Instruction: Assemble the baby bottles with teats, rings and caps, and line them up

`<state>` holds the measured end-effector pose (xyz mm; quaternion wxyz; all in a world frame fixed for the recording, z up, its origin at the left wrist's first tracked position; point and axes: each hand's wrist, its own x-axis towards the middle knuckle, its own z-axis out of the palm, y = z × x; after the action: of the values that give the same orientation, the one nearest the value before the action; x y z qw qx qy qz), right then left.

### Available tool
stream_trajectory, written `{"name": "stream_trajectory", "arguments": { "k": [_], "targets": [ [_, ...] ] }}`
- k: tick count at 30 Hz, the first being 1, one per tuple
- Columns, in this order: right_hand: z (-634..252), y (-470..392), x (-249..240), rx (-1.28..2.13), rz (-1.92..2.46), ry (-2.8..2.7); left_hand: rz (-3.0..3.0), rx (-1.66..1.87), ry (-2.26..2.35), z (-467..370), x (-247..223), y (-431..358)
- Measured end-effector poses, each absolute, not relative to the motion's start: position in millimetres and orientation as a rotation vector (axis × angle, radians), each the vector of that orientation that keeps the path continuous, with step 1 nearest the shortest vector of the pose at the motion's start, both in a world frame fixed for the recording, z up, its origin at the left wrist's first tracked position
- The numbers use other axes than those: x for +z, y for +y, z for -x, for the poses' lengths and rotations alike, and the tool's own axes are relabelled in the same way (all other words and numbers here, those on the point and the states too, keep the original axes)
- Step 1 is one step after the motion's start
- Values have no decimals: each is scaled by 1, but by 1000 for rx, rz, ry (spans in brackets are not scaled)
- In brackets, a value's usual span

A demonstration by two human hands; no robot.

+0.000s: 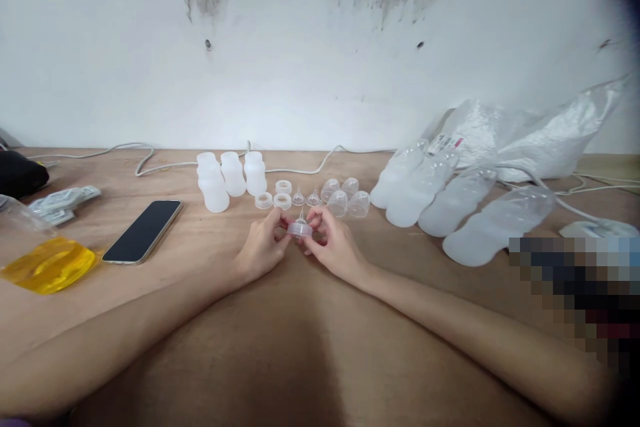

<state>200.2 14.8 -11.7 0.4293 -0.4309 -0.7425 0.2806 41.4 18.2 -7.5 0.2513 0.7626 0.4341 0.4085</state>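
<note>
Where they pinch: left hand (264,245), right hand (336,241), on a translucent plastic ring (300,230)
Behind: clear conical teats (299,198)

The left hand (266,245) and right hand (334,240) hold a translucent ring (300,230) with a pointed nipple (301,220) rising from it. Beyond them on the desk (280,340) sit three loose rings (283,204), two nipples (299,199), four clear caps (359,205) and three white bottles (256,175).

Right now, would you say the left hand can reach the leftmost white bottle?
Probably yes: nothing visible blocks the leftmost white bottle, though the left hand has its grip on the clear collar.
</note>
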Motion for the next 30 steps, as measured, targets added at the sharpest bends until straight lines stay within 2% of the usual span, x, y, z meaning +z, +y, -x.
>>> {"name": "stream_trajectory", "arguments": {
  "k": [15, 21, 24, 30],
  "targets": [
    [-199, 9, -11, 555, 1031, -1858, -2229, 1200, 1115, -43, -4, 13],
    [-200, 9, -6, 539, 1034, -1879, -2030, 1194, 1150, -44, -8, 15],
    [-200, 11, -5, 689, 1041, -1824, -1974, 1184, 1135, -43, -10, 17],
    [-199, 21, -8, 1400, 818, -1464, -1889, 1270, 1159, -42, -12, 22]
  ]
}}
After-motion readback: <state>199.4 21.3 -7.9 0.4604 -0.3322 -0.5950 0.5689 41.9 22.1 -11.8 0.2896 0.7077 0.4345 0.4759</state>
